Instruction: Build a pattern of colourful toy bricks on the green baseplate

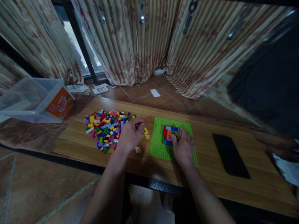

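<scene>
A heap of mixed toy building bricks [105,129] spreads over the left part of the wooden board. At its right edge is my left hand [130,133], thumb and fingers curled together; whatever lies between the fingertips is too small to tell. A green baseplate [158,149] carries a low build of red, blue and orange bricks [167,133]. My right hand [184,146] closes over the right side of that build, with the thumb in front and fingers beyond, hiding part of it. A few yellow bricks [146,133] lie between the heap and the baseplate.
The wooden board [207,180] has a black phone-like slab [231,155] on its right. A clear plastic bin [30,102] with an orange label stands at far left. Striped curtains [130,46] hang behind, and a white paper [155,93] lies on the tiled floor.
</scene>
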`<state>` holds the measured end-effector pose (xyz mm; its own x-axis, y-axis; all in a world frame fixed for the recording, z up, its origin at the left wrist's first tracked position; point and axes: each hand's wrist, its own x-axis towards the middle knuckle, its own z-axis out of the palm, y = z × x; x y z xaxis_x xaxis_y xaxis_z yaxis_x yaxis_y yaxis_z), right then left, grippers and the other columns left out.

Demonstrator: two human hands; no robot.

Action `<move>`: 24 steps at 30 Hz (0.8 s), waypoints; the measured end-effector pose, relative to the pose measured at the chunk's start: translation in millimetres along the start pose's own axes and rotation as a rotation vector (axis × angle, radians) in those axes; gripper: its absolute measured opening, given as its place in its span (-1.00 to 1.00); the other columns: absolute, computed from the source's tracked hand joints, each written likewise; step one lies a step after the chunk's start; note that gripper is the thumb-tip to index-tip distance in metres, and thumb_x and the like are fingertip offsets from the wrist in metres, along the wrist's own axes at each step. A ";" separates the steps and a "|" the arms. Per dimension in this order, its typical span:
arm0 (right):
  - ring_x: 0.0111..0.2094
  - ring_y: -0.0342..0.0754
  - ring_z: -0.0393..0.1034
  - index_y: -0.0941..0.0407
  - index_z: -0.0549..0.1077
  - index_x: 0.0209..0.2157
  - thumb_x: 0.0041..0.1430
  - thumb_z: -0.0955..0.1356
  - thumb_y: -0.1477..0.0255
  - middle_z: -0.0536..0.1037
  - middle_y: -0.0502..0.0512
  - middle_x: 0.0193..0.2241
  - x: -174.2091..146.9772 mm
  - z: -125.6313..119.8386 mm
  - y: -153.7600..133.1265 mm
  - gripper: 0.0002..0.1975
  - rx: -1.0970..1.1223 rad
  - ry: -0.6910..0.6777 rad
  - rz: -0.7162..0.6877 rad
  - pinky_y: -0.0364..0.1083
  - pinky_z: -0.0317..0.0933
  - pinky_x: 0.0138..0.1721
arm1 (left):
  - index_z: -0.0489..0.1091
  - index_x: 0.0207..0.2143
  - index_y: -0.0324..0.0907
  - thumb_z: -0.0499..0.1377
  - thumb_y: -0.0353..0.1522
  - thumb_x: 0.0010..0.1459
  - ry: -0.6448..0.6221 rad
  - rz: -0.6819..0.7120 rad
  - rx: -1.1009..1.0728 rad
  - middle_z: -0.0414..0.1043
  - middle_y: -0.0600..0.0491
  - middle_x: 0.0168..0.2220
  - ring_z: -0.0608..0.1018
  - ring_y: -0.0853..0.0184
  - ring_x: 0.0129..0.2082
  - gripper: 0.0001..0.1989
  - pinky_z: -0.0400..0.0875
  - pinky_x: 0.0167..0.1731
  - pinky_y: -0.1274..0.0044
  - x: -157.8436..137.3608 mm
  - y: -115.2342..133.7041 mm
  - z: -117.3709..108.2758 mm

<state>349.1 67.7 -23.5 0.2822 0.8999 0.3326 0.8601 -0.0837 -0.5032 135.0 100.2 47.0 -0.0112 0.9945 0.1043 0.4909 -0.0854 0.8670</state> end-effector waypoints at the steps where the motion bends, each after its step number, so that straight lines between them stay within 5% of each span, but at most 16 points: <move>1: 0.06 0.26 0.23 0.22 0.29 0.12 0.26 0.19 0.16 0.40 0.43 0.03 -0.5 0.0 -0.4 -0.47 0.002 0.004 -0.009 0.31 0.06 0.06 | 0.49 -0.35 -0.22 0.09 -0.39 0.12 0.001 -0.003 -0.009 0.53 0.05 -0.41 0.50 0.37 -0.44 -0.82 0.36 -0.37 0.56 0.2 -0.4 -0.6; 11: 0.06 0.22 0.25 0.25 0.30 0.11 0.31 0.12 0.18 0.42 0.41 0.00 2.3 -7.1 0.9 -0.48 0.025 0.052 -0.030 0.25 0.11 0.06 | 0.52 -0.31 -0.25 0.13 -0.35 0.07 0.216 -0.041 -0.022 0.51 0.06 -0.44 0.48 0.38 -0.45 -0.79 0.32 -0.44 0.61 9.1 -24.9 -30.8; 15: 0.09 0.18 0.22 0.14 0.37 0.05 0.30 0.19 0.24 0.40 0.30 0.03 -2.5 -13.5 -21.0 -0.60 0.083 0.114 -0.196 0.23 0.10 0.10 | 0.51 -0.32 -0.26 0.14 -0.35 0.07 0.242 -0.050 -0.057 0.51 0.06 -0.45 0.48 0.39 -0.45 -0.80 0.32 -0.45 0.61 8.1 -26.2 -35.7; 20: 0.11 0.12 0.20 0.03 0.45 -0.05 0.27 0.25 0.34 0.38 0.17 0.05 -20.2 0.8 -63.4 -0.73 0.155 -0.038 -0.448 0.17 0.12 0.12 | 0.51 -0.30 -0.25 0.14 -0.33 0.07 0.229 -0.037 -0.107 0.52 0.06 -0.42 0.49 0.39 -0.44 -0.79 0.35 -0.42 0.61 8.3 -28.3 -32.3; 24: 0.15 0.17 0.14 0.04 0.46 -0.05 0.22 0.30 0.35 0.33 0.17 0.12 -23.5 18.2 -82.7 -0.72 0.119 -0.129 -0.486 0.20 0.10 0.13 | 0.51 -0.32 -0.23 0.14 -0.33 0.08 0.204 -0.030 -0.099 0.50 0.08 -0.45 0.47 0.40 -0.46 -0.80 0.34 -0.44 0.61 8.1 -28.7 -32.1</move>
<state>263.5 61.3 -4.2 -0.1992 0.8687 0.4536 0.8222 0.3999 -0.4049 92.8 108.8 38.6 -0.2054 0.9646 0.1656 0.4003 -0.0716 0.9136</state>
